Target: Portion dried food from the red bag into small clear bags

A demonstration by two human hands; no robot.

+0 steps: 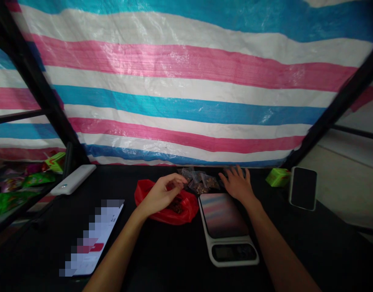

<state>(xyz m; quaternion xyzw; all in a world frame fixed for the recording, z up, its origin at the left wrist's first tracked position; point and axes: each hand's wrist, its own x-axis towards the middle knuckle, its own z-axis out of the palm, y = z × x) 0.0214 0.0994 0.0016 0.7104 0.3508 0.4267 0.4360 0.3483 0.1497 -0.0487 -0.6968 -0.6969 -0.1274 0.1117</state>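
My left hand (162, 194) is over a red plastic bag (186, 217) that holds small dark brown pieces. Its fingers curl toward the thumb in a pinch, and whatever may be between them is too small to make out. Just past the fingertips lie several small clear zip bags (210, 181) with brown bits inside. My right hand (238, 183) is spread open beside these bags, slightly blurred, holding nothing. Between my forearms sits a white kitchen scale (225, 217) with nothing on its shiny plate.
A tablet with a lit screen (96, 239) lies left of my forearm, and a white power bank (75, 179) behind it. At right, a green box (278, 177) and a propped phone (302, 188) stand. Striped sheeting (186, 93) hangs behind the black table.
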